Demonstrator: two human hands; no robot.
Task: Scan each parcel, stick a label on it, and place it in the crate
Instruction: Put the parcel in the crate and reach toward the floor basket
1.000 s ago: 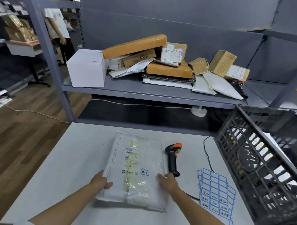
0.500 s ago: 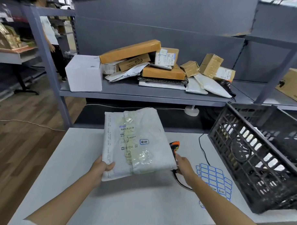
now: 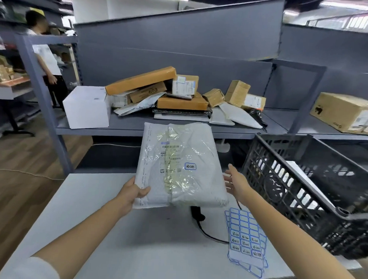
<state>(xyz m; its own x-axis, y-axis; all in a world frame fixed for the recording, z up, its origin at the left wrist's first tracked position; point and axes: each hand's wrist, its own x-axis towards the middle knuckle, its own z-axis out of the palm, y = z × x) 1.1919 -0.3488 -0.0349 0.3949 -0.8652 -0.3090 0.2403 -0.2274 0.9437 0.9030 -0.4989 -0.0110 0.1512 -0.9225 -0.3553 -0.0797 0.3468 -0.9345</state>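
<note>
Packing bench below a grey shelf (image 3: 137,127) of piled parcels: a labelled mailer on its way to the crate.

The left hand (image 3: 133,193) pinched the near-left corner of the white poly mailer (image 3: 178,164), held above the table (image 3: 113,230); its blue sticker (image 3: 190,166) was on, so crating seemed the step. The right hand (image 3: 234,181), fingers spread, hovered beside it. Next: carry it right, over the black crate (image 3: 302,185) rim.

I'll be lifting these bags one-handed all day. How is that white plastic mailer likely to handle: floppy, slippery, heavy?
The white mailer probably stays fairly firm: held by the left hand at one corner, it barely sags. Its glossy film and clear tape look slippery, so keep a thumb-over grip. Likely light, since one hand carries it while the right hand is open beside it.
</note>
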